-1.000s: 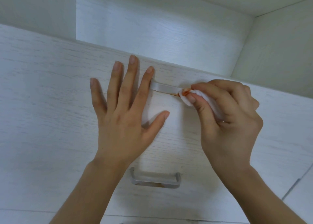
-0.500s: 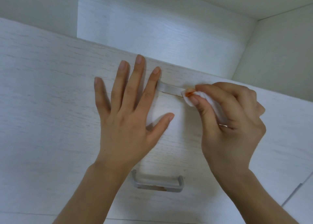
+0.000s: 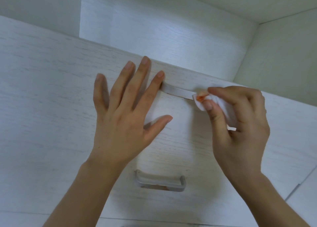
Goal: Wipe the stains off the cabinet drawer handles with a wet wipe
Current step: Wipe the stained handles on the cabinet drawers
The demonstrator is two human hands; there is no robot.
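While my left hand [image 3: 123, 117] presses flat on the drawer front [image 3: 51, 106] to steady it, my right hand [image 3: 240, 122] pinches the wet wipe [image 3: 221, 106] against the upper handle [image 3: 176, 91].

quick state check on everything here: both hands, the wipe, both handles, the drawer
left hand: flat, fingers spread on the drawer front
right hand: pinches the wet wipe
wet wipe: folded, orange-stained, against the upper handle
upper handle: right end under the wipe
lower handle: untouched, orange mark beneath
drawer front: looks closed

Your folded white wet wipe [image 3: 216, 106], orange-stained at its tip, touches the upper drawer handle [image 3: 176, 91]; lower handle [image 3: 160, 181] shows orange residue
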